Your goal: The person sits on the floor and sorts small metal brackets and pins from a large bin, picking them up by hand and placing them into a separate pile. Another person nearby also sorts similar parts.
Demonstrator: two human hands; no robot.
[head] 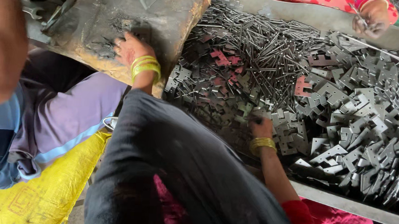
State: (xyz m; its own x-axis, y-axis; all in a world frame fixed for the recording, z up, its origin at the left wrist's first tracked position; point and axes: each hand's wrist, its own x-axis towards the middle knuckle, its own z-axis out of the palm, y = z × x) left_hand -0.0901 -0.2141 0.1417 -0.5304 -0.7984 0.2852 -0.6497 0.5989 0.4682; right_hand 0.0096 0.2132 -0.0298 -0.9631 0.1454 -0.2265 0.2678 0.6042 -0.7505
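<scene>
A dark cloth [191, 171] draped over the person's lap fills the middle of the view and hides both forearms up to the bangles. A blurred limb [1, 40] blocks the upper left corner, with purple cloth [70, 113] and a yellow sack [42, 190] below it.

The left hand [129, 48] lies on a grimy, blackened block [122, 10], fingers curled down against its surface; whether it has hold of anything cannot be told.

The right hand [261, 126] reaches into a metal tray [341, 203], fingers dug into the heap, their grip hidden. The tray holds notched flat plates [347, 116], piled thickest on the right, and thin pins [259, 42] heaped toward its far left side.

Another person's hand [371, 18] works at the tray's far edge.
</scene>
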